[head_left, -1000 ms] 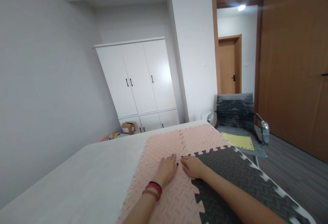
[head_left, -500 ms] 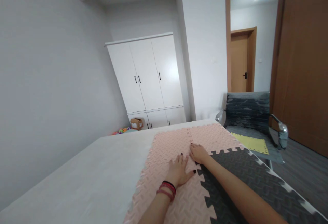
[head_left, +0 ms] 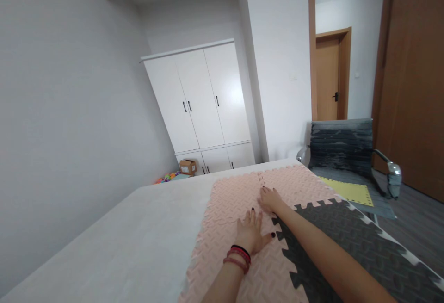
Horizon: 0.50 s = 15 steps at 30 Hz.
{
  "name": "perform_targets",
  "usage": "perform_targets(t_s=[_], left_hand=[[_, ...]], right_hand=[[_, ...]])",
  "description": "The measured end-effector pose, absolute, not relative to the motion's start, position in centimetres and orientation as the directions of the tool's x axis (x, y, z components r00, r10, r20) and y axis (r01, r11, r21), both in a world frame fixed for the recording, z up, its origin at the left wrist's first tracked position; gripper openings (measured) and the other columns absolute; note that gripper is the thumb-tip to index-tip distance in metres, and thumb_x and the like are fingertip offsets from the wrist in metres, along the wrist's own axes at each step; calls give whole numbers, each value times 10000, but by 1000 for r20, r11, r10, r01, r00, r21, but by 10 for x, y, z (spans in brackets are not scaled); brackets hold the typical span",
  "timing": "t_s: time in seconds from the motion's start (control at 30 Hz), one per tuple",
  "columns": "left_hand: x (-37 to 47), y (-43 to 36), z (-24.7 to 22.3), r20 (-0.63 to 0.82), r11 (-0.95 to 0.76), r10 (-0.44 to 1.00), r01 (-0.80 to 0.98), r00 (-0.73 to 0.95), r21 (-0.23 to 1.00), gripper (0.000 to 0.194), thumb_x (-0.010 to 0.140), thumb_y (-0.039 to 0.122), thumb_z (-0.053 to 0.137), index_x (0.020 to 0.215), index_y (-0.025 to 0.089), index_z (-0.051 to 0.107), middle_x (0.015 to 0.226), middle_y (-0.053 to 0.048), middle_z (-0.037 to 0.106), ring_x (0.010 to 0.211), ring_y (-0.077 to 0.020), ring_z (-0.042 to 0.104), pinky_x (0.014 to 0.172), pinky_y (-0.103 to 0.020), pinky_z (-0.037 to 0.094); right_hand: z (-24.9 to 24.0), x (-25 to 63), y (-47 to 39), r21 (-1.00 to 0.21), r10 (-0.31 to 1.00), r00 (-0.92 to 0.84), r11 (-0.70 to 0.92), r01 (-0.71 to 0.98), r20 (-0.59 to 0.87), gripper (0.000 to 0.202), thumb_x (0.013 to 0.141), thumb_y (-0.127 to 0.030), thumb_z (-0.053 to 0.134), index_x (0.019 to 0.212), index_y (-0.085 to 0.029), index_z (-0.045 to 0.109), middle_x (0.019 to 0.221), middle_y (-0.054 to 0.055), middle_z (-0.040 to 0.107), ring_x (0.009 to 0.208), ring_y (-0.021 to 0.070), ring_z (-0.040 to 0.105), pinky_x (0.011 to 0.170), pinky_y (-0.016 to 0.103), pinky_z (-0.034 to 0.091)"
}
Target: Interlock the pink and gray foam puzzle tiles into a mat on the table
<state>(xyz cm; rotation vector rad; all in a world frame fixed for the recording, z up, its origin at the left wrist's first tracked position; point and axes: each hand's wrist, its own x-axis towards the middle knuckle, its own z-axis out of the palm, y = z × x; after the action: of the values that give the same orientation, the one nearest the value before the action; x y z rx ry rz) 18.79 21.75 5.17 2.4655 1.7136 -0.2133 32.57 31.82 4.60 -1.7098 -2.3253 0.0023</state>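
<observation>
Fingers (head_left: 259, 222) of the left grip (head_left: 250, 233) and the right grip (head_left: 270, 199) rest on pink foam matting (head_left: 236, 196).

The left grip is spread, thumb out; the right grip has its fingers close together by a seam (head_left: 261, 179) in the pink, and whether it pinches anything I cannot tell. The matting lies on a white surface (head_left: 149, 233), a toothed dark grey mat (head_left: 357, 247) along its right side. Beyond the far edge, a cardboard box (head_left: 188, 167) sits near colourful items (head_left: 169, 176), its contents hidden; the white cabinet (head_left: 211, 95) has closed doors. A yellow sheet (head_left: 350, 193) lies on a chair (head_left: 340, 148).
</observation>
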Motion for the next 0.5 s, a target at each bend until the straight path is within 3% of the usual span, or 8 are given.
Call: perform_targets(t_s=[0.13,0.3,0.4,0.5], left_hand=[[187,219,48,-184,-348,919,937,349,38,955,750,789,111,1483,177,85,1552,-149,48,1429,-346,36,1067,-669,130],[185,219,46,-156,-347,923,936,352,59,951,747,795,99,1481,190,85,1552,-149,70,1426,-353,56,1061,-680,121],[184,218,45,-136,-354,923,933,360,63,936,751,792,91,1480,204,90,1553,-139,75,1425,-352,74,1060,-678,132],[184,219,48,-140,-359,920,931,365,63,929,755,790,95,1479,208,84,1552,-137,67,1425,-352,78,1058,-679,136]], right_hand=[[32,317,324,-180,966,-203,231,956,160,627,903,-425,297,1371,-14,370,1421,245,383,1328,301,326,1041,508,238],[37,317,340,-181,968,-203,228,957,146,629,873,-454,348,1354,-53,409,1412,224,408,1269,308,391,1041,550,215],[38,317,354,-181,963,-210,239,954,167,629,877,-421,340,1410,-88,332,1492,173,300,1339,273,297,1073,521,176],[33,312,366,-188,966,-195,226,956,168,626,893,-429,296,1415,-86,330,1492,161,305,1363,251,261,1092,475,160]])
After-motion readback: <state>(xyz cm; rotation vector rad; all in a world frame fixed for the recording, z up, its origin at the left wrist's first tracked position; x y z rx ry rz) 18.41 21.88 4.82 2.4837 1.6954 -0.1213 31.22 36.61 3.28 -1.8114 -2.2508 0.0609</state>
